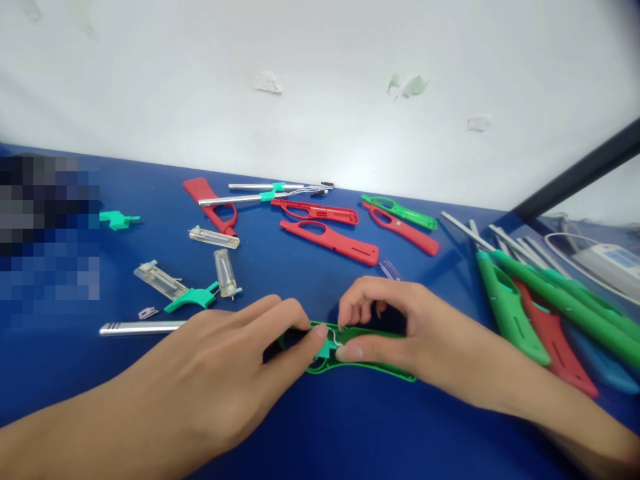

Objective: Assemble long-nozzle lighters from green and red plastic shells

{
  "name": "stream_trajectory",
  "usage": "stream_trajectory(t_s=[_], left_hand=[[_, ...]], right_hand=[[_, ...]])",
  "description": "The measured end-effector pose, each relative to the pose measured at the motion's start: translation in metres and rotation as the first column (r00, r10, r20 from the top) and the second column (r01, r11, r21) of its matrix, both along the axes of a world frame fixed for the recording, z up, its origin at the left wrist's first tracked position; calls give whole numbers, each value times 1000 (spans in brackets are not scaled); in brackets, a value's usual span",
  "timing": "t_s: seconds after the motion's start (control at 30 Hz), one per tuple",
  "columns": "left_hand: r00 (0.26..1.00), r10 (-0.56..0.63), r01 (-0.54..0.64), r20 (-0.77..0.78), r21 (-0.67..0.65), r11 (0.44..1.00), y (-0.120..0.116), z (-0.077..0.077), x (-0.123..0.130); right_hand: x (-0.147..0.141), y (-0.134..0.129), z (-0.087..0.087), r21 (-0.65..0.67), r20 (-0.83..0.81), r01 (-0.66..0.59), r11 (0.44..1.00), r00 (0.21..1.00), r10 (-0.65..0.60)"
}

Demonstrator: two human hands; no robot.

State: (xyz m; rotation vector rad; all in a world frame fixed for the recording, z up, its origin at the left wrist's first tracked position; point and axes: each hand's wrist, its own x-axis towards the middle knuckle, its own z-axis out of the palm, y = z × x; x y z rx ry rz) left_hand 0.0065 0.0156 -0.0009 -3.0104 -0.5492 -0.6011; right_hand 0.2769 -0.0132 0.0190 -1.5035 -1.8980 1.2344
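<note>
A green lighter shell half [380, 366] lies in front of me with its hollow side up. My left hand [215, 380] is closed over its left end, fingertips pressed on the shell, thumb beside a teal plastic trigger piece [325, 351]. Out to the left of this hand sticks a silver metal tube [143, 327]; its other end is hidden under the fingers. My right hand [420, 327] reaches over the shell with fingers curled. Its thumb and forefinger are at a thin white wire [335, 337] beside the trigger piece.
Red shell halves [330, 243], clear fuel tanks [227, 273], another teal trigger [193, 299] and wired metal tubes [240, 199] lie on the blue table [320, 427]. Assembled-looking lighters [515, 307] are piled at right near a white device [613, 260]. A white wall [320, 133] stands behind.
</note>
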Motion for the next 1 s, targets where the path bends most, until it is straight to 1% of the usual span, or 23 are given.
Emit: stream_trajectory(t_s=[0.17,0.33,0.47,0.57,0.63,0.73,0.8,0.9,1.0], left_hand=[[1000,5,-5,0,4,1000,-1,-1,1],[999,25,-23,34,-36,999,-3,0,6],[1000,10,-8,28,-78,997,-4,0,5],[999,22,-20,30,-62,998,-3,0,6],[999,23,-22,28,-27,999,-3,1,8],[999,23,-22,40,-22,1000,-2,3,11],[999,23,-21,42,-41,999,-2,1,10],[999,31,-30,17,-50,998,-9,-8,1],[996,58,-59,-73,-4,998,-22,-19,-13]], right_hand=[[-5,0,-2,-20,-31,27,999,999,-28],[-10,2,6,-112,19,33,993,999,-31],[-12,11,14,-180,102,-16,984,994,34],[-11,17,16,-249,88,-78,965,991,103],[-10,19,16,-265,56,-85,960,993,103],[-7,17,12,-249,27,-49,967,998,57],[-4,14,10,-232,32,-47,972,998,56],[2,11,8,-175,72,-81,981,993,95],[8,6,6,-125,152,-102,987,981,121]])
